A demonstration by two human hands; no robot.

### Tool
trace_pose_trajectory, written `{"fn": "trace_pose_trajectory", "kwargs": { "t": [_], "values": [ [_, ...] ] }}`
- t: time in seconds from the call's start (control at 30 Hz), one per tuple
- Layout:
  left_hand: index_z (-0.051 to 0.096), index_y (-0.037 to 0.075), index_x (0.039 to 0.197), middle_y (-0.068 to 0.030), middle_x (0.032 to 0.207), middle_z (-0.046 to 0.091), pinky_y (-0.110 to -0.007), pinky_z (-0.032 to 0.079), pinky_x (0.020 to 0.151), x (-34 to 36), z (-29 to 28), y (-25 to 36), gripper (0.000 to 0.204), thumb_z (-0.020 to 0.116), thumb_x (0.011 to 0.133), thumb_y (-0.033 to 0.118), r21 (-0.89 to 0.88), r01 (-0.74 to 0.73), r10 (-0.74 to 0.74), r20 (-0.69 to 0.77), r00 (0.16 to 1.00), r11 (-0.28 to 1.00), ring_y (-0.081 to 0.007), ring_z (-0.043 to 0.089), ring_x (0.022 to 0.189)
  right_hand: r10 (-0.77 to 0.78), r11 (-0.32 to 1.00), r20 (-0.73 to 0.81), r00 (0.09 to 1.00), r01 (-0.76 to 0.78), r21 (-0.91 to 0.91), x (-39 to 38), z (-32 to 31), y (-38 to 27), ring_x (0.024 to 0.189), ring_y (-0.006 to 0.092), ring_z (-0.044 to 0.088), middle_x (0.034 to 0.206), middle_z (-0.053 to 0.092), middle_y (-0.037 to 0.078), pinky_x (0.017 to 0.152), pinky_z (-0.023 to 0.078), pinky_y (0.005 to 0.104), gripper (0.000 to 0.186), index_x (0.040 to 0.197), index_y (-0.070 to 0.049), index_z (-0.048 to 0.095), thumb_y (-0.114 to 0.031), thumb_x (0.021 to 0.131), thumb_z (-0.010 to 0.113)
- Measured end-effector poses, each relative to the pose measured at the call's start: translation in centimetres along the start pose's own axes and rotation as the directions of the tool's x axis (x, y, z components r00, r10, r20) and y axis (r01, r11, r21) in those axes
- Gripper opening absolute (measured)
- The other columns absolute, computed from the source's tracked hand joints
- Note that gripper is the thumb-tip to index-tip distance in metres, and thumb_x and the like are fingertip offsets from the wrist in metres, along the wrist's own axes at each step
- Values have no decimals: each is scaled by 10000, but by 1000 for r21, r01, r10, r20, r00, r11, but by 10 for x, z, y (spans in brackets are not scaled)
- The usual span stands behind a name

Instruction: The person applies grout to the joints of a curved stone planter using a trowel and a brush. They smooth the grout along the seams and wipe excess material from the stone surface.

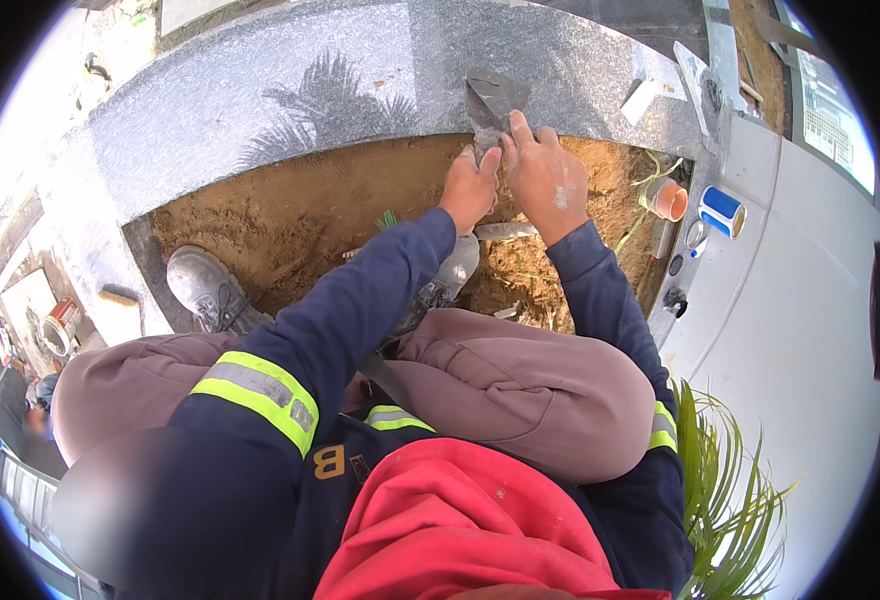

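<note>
Ahead of me, a dark grey flat piece (495, 98) with a narrower grey lower end reaches over the speckled grey stone slab (440, 60). It looks like a scraper blade, but its exact kind is unclear. My left hand (471, 188) is closed around its narrow lower end, thumb pointing up. My right hand (550, 182) meets it from the right, with the index finger stretched along the lower edge and the other fingers curled. Pale dust marks the back of the right hand. Any handle is hidden by my fingers.
Brown soil (290, 205) lies inside the slab's curve, under my boots (205, 285). At right are an orange pipe end (668, 200), a blue-and-white can (722, 211) and a white panel (790, 250). A brush (118, 298) lies left; palm leaves (715, 480) rise lower right.
</note>
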State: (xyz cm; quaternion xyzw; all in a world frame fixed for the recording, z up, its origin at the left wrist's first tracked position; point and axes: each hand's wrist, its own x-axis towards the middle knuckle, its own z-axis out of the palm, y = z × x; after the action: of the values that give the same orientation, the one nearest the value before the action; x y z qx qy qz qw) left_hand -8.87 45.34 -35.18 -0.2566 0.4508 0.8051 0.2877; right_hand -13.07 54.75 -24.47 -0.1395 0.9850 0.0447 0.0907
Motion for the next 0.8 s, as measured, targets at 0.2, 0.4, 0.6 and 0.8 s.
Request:
{"fn": "trace_pose_trajectory", "kwargs": {
  "t": [0.2,0.4,0.6,0.8],
  "values": [
    [470,-45,1117,-47,671,551,-323,422,408,2,1,3,361,544,1078,306,66,-79,82,-40,996,995,-144,537,481,-65,997,30,997,66,-27,9,-10,-8,656,346,699,857,666,165,561,560,446,309,1224,-78,631,-301,1020,570],
    [482,19,1106,-36,742,546,-305,418,441,-4,1,-6,361,487,1099,380,-11,-23,23,39,999,1000,-118,521,535,-122,993,20,992,122,2,19,-14,-15,684,349,704,855,661,162,589,570,435,290,1170,-59,626,-300,1019,572],
    [483,17,1052,-40,710,543,-309,415,416,-6,2,9,392,523,1082,406,40,22,-22,-25,999,999,-129,514,494,-160,986,-6,987,160,35,25,-12,0,688,347,709,831,668,154,579,570,434,332,1222,-70,641,-325,1020,577],
    [487,12,1144,-41,719,555,-312,424,443,-6,4,6,364,547,1073,364,11,40,-40,-22,999,999,-136,535,524,20,1000,-40,999,-19,19,5,-1,41,682,354,698,831,671,152,582,562,463,313,1244,-133,661,-330,1008,599]
  ]
}}
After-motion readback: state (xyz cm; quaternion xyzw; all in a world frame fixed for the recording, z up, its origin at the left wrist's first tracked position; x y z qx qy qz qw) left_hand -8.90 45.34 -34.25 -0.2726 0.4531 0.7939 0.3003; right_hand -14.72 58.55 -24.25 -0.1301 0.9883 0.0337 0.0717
